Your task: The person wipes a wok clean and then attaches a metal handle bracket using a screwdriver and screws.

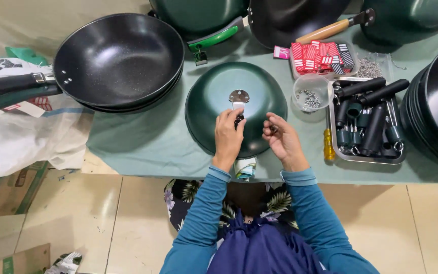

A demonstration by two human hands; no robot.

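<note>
A dark green pan (pixel 214 96) lies upside down on the green cloth in front of me. A silver metal bracket (pixel 239 97) stands on its upturned bottom. My left hand (pixel 228 136) rests on the pan just below the bracket, fingertips pinching a small dark part at the bracket's base. My right hand (pixel 282 139) is beside it at the pan's right rim, fingers curled around something small that I cannot make out.
Stacked black pans with handles (pixel 120 58) sit at the left. A metal tray of black and green handles (pixel 368 122), a clear cup of small fasteners (pixel 310 94), a yellow screwdriver (pixel 327 144) and red packets (pixel 318 55) lie to the right. More pans line the back and right edge.
</note>
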